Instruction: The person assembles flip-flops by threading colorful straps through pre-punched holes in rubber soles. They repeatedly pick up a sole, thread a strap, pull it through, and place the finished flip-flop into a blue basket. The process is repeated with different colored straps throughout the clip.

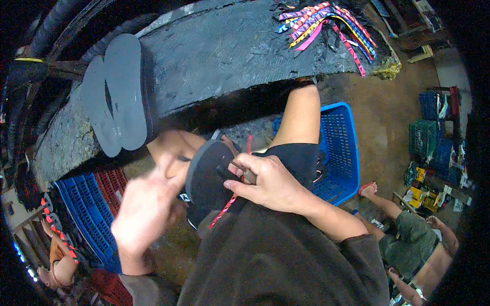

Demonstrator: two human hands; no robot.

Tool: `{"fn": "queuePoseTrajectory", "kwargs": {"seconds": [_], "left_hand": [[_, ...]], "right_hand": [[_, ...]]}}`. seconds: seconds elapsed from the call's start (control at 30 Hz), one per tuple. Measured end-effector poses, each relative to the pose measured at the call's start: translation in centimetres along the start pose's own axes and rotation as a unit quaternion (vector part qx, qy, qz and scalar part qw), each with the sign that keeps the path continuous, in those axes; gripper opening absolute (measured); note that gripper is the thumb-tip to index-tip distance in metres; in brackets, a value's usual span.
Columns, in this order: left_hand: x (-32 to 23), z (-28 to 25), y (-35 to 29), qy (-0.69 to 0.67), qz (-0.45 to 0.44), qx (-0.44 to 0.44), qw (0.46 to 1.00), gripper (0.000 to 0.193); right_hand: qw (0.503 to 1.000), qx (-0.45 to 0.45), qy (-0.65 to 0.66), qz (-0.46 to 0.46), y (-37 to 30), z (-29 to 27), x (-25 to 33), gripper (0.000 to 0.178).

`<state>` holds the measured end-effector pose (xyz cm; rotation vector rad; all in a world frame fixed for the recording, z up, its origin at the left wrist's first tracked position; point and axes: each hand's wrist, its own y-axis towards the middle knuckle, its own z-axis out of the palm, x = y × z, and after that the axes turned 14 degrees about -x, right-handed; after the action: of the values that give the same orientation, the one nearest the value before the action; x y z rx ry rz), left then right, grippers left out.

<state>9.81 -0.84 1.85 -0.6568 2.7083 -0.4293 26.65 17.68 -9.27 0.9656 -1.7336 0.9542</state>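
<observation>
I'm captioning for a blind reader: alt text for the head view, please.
A person's right hand grips a tool at a dark sole, a red strap beneath the hand; the left hand is a blur beside the sole. Ahead, grey soles and colourful straps lie on a bench, with a blue basket at right.

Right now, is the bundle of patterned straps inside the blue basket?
No, the bundle of patterned straps lies on the dark workbench, near its right end.

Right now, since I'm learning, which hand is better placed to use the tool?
Probably the right hand: it holds the brown tool at the sole; the left hand is blurred, its hold unclear.
</observation>
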Motion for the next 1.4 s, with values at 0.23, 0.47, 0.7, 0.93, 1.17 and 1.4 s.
{"fn": "queuePoseTrajectory", "kwargs": {"seconds": [0.23, 0.47, 0.7, 0.93, 1.17, 1.4], "left_hand": [[4.1, 6.0, 7.4, -0.358, 0.175, -0.034, 0.917, 0.053], [0.8, 6.1, 11.7, -0.373, 0.278, -0.084, 0.882, 0.045], [1.2, 5.3, 12.8, -0.31, 0.313, -0.018, 0.898, 0.048], [2.2, 6.6, 10.5, -0.248, 0.331, -0.156, 0.897, 0.024], [3.4, 10.3, 9.8, -0.353, 0.295, -0.193, 0.867, 0.034], [1.2, 17.0, 11.5, -0.757, 0.057, -0.124, 0.639, 0.014]], "right_hand": [[1.0, -0.011, -0.011, 0.019, -0.2, -0.7, 1.1, 0.027], [0.995, -0.075, -0.06, 0.021, -1.4, -2.2, -0.5, 0.028], [0.972, -0.118, -0.183, -0.084, -1.8, -3.2, 0.7, 0.028], [0.902, -0.036, -0.36, -0.236, -2.1, -6.3, 1.9, 0.02], [0.912, 0.029, -0.312, -0.266, -0.2, -8.2, 3.2, 0.021], [0.993, -0.027, -0.102, -0.051, 1.8, -7.4, 0.9, 0.019]]}}
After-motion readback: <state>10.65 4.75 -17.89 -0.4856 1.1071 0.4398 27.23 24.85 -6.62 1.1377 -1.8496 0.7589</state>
